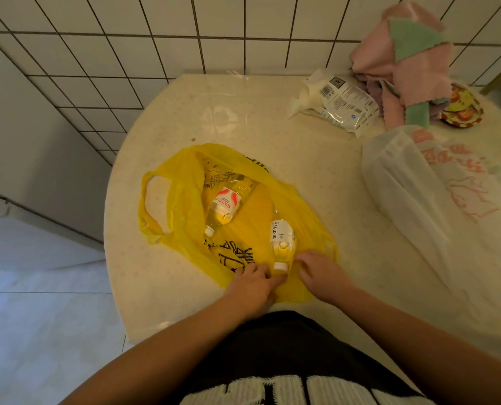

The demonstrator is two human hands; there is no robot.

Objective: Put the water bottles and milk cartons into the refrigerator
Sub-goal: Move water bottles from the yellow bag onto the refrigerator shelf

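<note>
2 bottles: 1 red-label bottle (pixel 224 204) and 1 white-label bottle (pixel 282 244). 2 bags: 1 yellow bag (pixel 182 200), 1 white bag (pixel 413 182). 1 wipes pack (pixel 342 103), 1 cloth heap (pixel 404 62), 1 dish (pixel 462 111). 2 hands: left hand (pixel 252 285), right hand (pixel 321 276).

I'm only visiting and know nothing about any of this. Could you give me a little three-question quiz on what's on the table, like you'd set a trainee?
1. True or false: the red-label bottle and the white-label bottle both stand upright.
2. The bag with the bottles is: A yellow, B blue, C green.
3. Which bottle has its cap nearest the left hand and the right hand?
Key: 1 false, both lie on their sides; 2 A; 3 the white-label bottle.
</note>
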